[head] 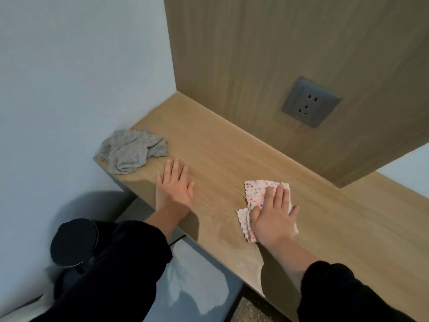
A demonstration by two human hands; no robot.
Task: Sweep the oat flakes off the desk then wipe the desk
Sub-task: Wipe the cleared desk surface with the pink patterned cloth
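Observation:
The light wooden desk point(220, 147) runs from the left corner to the lower right. My right hand point(272, 216) lies flat, fingers straight, pressing a white cloth with pink and coloured dots point(255, 194) onto the desk near its front edge. My left hand point(174, 184) rests flat on the bare wood to the left, fingers spread, holding nothing. A crumpled grey cloth point(132, 151) sits at the desk's left end by the wall. I make out no flakes on the desk top. Small specks that look like oat flakes point(248, 310) lie on the floor below the front edge.
A grey wall socket point(310, 102) is set in the wooden back panel behind the desk. A black round bin lid point(74, 242) stands on the floor at lower left, below the desk end. A white wall closes the left side.

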